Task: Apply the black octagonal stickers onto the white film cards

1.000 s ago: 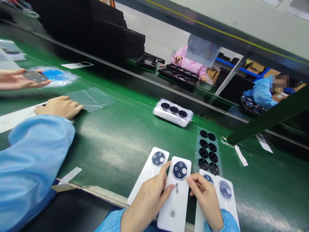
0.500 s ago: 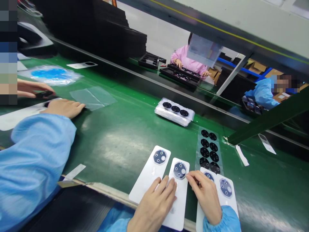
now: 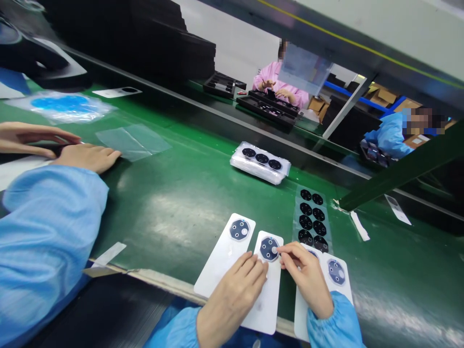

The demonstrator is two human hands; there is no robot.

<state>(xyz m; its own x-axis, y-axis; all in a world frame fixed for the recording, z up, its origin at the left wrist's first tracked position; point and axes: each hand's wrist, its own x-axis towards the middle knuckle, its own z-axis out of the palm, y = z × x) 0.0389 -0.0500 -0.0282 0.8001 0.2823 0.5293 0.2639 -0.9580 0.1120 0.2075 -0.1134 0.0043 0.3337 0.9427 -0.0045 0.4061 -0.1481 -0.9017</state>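
Middle white panel (image 3: 268, 307) is laid on the green table (image 3: 163, 217), near its front edge, patterned end pointing away from the person. Left hand (image 3: 232, 292) is set palm down across the panel's left side, fingers extended and lightly bunched; the panel is pressed, not gripped. Right hand (image 3: 308, 275) is half curled, with thumb and forefinger brought close together at the right edge of the dark octagonal patch (image 3: 268, 248); whether a film or edge is pinched cannot be told.

One white panel (image 3: 221, 263) lies to the left; two more are placed to the right, partly covered by the right hand and sleeve. A clear sheet of black discs (image 3: 312, 220) lies just beyond.

Handling, as judged: panel thin, light and fairly stiff; smooth face likely to slide on the table unless steadied. Surface probably easily scratched or smudged. Grip best taken by the long edges, below the patch; any film on the patch best lifted by fingernail at its rim.
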